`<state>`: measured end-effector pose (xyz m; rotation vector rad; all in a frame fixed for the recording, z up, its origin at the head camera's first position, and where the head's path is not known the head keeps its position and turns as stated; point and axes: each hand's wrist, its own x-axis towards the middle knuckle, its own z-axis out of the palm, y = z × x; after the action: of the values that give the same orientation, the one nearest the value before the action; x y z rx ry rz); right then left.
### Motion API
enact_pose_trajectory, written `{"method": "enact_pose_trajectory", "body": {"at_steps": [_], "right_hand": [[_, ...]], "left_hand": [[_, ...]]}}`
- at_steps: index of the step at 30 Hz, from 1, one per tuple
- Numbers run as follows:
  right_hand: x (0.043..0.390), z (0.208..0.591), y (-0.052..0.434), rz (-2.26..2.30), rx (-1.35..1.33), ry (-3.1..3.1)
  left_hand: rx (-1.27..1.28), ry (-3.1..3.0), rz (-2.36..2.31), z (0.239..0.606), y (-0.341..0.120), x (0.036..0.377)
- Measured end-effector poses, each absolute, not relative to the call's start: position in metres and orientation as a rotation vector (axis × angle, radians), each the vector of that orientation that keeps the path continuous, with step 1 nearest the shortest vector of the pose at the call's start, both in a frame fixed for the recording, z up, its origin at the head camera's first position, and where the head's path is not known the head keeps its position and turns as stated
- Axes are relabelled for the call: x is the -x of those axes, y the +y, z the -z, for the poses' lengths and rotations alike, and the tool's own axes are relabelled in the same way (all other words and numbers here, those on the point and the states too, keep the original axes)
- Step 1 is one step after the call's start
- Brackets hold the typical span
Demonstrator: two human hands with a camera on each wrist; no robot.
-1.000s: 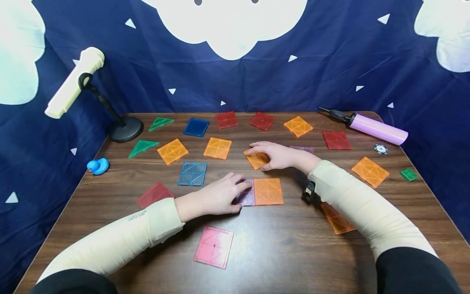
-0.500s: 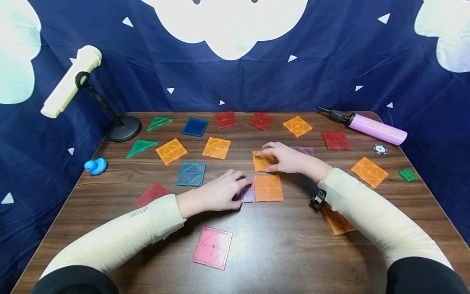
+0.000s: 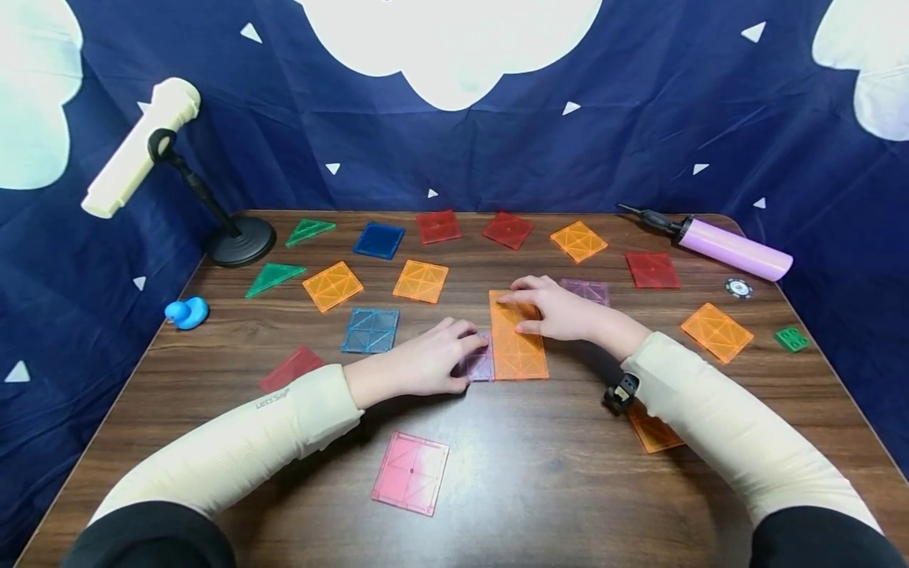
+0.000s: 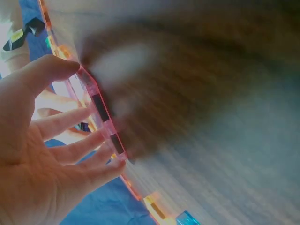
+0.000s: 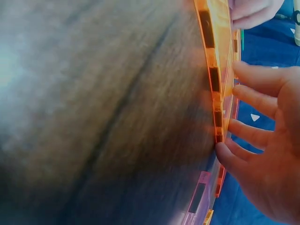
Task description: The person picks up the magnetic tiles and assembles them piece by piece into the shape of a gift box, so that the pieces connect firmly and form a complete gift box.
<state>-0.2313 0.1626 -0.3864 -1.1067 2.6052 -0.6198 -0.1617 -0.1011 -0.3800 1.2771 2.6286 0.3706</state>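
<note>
My left hand (image 3: 426, 361) holds a translucent purple magnetic tile (image 3: 483, 366), with the fingers over its top and the thumb at its near side. In the left wrist view the tile's edge (image 4: 101, 108) looks pink between thumb and fingers. Against the purple tile's right side lies an orange square magnetic tile (image 3: 521, 360). A second orange magnetic tile (image 3: 500, 319) meets its far edge, and the two form one upright strip. My right hand (image 3: 564, 308) grips that farther tile, fingers on top and thumb at the right edge, covering part of it.
Loose tiles surround the hands: a blue one (image 3: 371, 330), a pink one (image 3: 410, 474), a purple one (image 3: 586, 291) and several more orange, red and green ones. A microphone stand (image 3: 240, 241), blue duck (image 3: 188, 313) and purple pump (image 3: 735, 248) stand or lie near the edges.
My right hand has slid the orange tile rightward, straightened it and drawn it nearer until it meets the other orange tile. The left hand stays on the purple tile. The head view shifts slightly.
</note>
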Motion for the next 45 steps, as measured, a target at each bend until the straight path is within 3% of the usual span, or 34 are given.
{"method": "enact_pose_trajectory", "body": {"at_steps": [7, 17, 23, 31, 39, 45], "right_hand": [[0.216, 0.39, 0.167, 0.654, 1.083, 2.579], [0.186, 0.391, 0.166, 0.627, 1.136, 2.563], [0.18, 0.394, 0.163, 0.574, 1.143, 2.599], [0.181, 0.396, 0.163, 0.583, 1.151, 2.623], [0.181, 0.393, 0.162, 0.588, 1.158, 2.62], [0.18, 0.392, 0.162, 0.573, 1.152, 2.627]], "left_hand": [[-1.226, 2.599, -0.478, 0.375, -0.106, 0.177], [-0.904, 2.758, -0.61, 0.355, -0.153, 0.253], [-0.926, 2.616, -0.467, 0.371, -0.171, 0.282], [-0.926, 2.67, -0.397, 0.377, -0.156, 0.27], [-1.102, 2.743, -0.341, 0.38, -0.133, 0.246], [-1.057, 2.762, -0.317, 0.378, -0.121, 0.234]]}}
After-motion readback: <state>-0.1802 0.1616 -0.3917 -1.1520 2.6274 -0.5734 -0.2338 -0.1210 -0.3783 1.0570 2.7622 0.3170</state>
